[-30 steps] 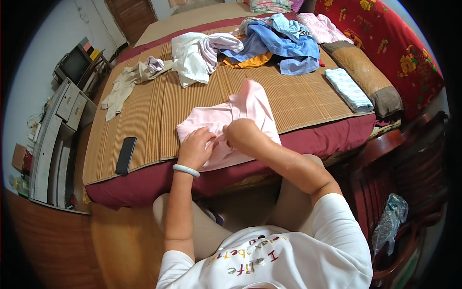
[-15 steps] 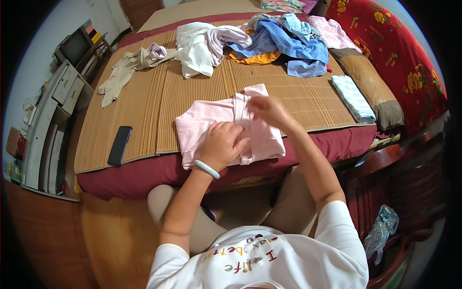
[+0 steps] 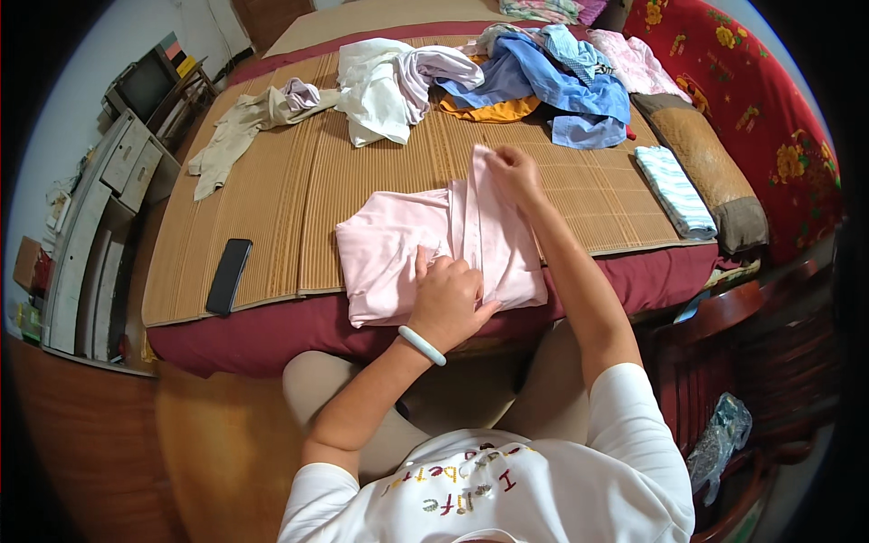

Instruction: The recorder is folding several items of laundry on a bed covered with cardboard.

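Observation:
A pale pink shirt (image 3: 389,226), partly folded, lies at the near edge of the bamboo mat (image 3: 262,208). My right hand (image 3: 514,175) pinches its upper right corner, which stands lifted off the mat in a point. Spread over the lower middle of the shirt, beside its button strip, is my left hand (image 3: 447,297); its fingers are apart and press on the cloth. A light bangle (image 3: 422,346) circles my left wrist.
Loose clothes lie along the far side: a beige garment (image 3: 237,127), a white one (image 3: 367,100), a blue shirt (image 3: 579,90) and an orange piece (image 3: 493,112). A phone (image 3: 228,276) rests at left, a folded striped cloth (image 3: 674,192) at right. A wooden chair (image 3: 724,317) stands right.
My right hand has taken hold of the shirt's upper corner and raised it. My left hand has slid right and nearer to me across the shirt.

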Demonstrator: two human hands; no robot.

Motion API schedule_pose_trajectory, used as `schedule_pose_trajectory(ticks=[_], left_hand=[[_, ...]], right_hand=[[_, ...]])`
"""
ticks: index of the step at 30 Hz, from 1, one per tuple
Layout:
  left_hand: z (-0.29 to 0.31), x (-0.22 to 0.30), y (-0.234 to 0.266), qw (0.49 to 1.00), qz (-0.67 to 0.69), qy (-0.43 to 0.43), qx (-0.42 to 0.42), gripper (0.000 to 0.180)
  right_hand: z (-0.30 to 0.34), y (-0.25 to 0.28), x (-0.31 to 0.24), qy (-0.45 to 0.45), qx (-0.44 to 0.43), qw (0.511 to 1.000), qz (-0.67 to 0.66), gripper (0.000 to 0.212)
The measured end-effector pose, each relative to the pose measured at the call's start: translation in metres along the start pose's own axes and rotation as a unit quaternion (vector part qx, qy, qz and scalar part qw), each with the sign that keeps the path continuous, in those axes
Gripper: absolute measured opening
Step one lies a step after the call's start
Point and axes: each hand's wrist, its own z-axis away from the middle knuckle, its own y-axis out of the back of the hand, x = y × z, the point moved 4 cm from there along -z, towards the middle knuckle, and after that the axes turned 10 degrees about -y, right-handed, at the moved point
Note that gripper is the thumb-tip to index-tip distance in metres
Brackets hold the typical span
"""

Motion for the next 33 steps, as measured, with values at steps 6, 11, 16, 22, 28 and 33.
schedule_pose_trajectory(ticks=[6, 11, 16, 22, 28, 33], left_hand=[[0.005, 0.016, -0.005, 1.0, 0.004, -0.01, 0.004, 0.022], [0.01, 0.024, -0.012, 0.995, 0.021, 0.01, -0.092, 0.021], [0.002, 0.023, 0.004, 0.998, -0.007, 0.028, -0.052, 0.033], [0.006, 0.011, 0.001, 0.997, -0.042, -0.03, -0.053, 0.027], [0.002, 0.023, 0.02, 0.996, 0.007, -0.063, -0.06, 0.023], [0.011, 0.025, 0.028, 0.993, -0.034, -0.054, -0.095, 0.021]], right_hand=[[-0.003, -0.009, -0.015, -0.032, -0.147, 0.881, -0.45, 0.016], [0.017, -0.019, -0.016, 0.093, -0.077, 0.993, 0.011, 0.028], [0.017, -0.014, -0.019, 0.136, -0.083, 0.981, 0.114, 0.038], [0.019, -0.016, -0.021, 0.072, -0.054, 0.993, -0.071, 0.029], [0.006, -0.001, -0.037, 0.139, 0.009, 0.973, -0.185, 0.022], [0.026, 0.017, -0.07, 0.288, 0.124, 0.947, -0.066, 0.023]])
